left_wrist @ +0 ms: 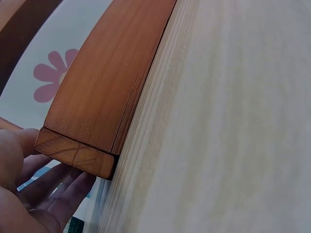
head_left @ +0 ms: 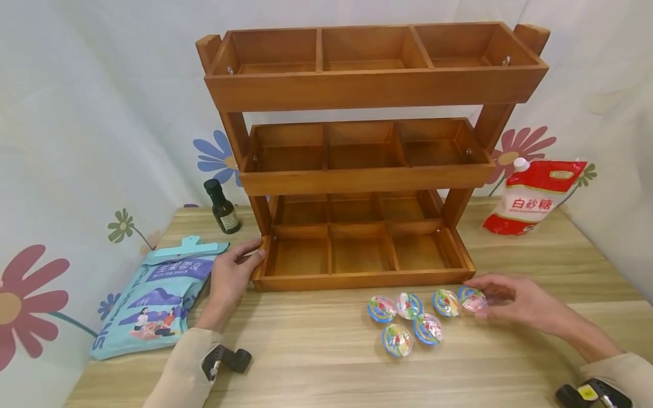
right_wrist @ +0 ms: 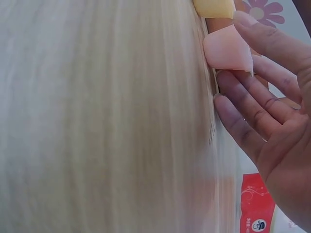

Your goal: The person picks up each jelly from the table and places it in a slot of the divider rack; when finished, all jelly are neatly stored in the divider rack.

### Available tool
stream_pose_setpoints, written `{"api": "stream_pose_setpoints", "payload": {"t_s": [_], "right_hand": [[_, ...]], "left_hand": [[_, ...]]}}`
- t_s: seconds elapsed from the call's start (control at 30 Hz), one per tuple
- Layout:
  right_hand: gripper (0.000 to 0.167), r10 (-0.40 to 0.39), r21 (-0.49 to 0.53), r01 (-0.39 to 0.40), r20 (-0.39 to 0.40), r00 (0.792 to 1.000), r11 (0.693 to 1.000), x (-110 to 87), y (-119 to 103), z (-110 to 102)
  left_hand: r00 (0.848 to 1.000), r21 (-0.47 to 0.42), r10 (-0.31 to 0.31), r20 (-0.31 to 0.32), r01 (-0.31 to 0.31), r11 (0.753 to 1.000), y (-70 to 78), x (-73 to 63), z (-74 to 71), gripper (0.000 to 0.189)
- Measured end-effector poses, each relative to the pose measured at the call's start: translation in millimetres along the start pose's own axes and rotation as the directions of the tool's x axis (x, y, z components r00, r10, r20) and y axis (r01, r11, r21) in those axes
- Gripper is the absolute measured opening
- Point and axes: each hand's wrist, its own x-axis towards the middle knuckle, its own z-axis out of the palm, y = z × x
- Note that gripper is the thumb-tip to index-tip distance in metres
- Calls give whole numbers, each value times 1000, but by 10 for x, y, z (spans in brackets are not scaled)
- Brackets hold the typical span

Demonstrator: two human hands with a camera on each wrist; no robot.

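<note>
A three-tier wooden shelf (head_left: 357, 280) with divided trays stands on the table. My left hand (head_left: 232, 272) rests against the left end of its lowest tray; the left wrist view shows the thumb near the upper edge of the wooden corner (left_wrist: 77, 153) and the fingers beside it. Near the tray's front right corner, my right hand (head_left: 515, 300) has its thumb and fingers around a pink jelly cup (head_left: 473, 299). In the right wrist view this pink cup (right_wrist: 228, 48) sits between thumb and fingers, with a yellow cup (right_wrist: 214, 7) beyond. Several other jelly cups (head_left: 397, 340) lie to its left.
At the left lies a light blue snack bag (head_left: 148, 311) closed with a clip (head_left: 191, 247). Behind it stands a dark bottle (head_left: 223, 209). A red and white sugar pouch (head_left: 530, 198) stands right of the shelf. A floral curtain (head_left: 102, 113) hangs behind the table.
</note>
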Motion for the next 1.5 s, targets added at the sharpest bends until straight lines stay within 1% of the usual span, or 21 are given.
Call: {"api": "stream_pose_setpoints", "payload": {"t_s": [0.07,0.23,0.4,0.5,0.63,0.67,0.73,0.87,1.0,1.17,1.27,1.5], "right_hand": [[50,10,-15,-10,-3,1000,1000,9,-12,-3],[48,-16,-45,16,-9,1000,999,24,2,-20],[49,-15,-64,14,-19,1000,998,26,-10,-42],[48,36,-65,-38,-27,999,997,33,-60,-64],[49,118,-57,-119,-25,993,991,52,-148,-127],[48,119,-56,-121,-24,993,991,60,-165,-145],[48,116,-61,-118,-25,993,991,74,-200,-181],[46,85,-79,-88,-45,995,993,104,-261,-230],[46,77,-95,-82,-56,995,992,122,-327,-251],[48,71,-105,-78,-63,995,991,158,-425,-235],[48,61,-101,-67,-62,996,993,204,-495,-215],[48,32,-86,-36,-45,998,996,334,-657,-147]], "left_hand": [[1000,-1,0,-5,0,1000,4,0,-2,35],[1000,-1,-3,-12,3,1000,1,-3,-7,35],[1000,0,0,-15,0,1000,-11,1,-8,35],[1000,1,-2,-14,2,1000,-11,3,-12,35],[1000,-2,-5,-15,5,1000,-5,5,-27,35],[1000,-1,-7,-16,7,1000,-5,4,-32,35],[1000,-2,-13,-19,13,1000,-5,3,-42,36],[1000,-4,-21,-20,21,1000,-17,-1,-48,36],[1000,-13,-10,-11,10,1000,-32,6,-28,36],[1000,-26,10,2,-10,1000,-32,20,5,35],[1000,-35,17,0,-17,999,-28,22,10,35],[1000,-25,19,-15,-19,1000,-29,11,1,35]]}}
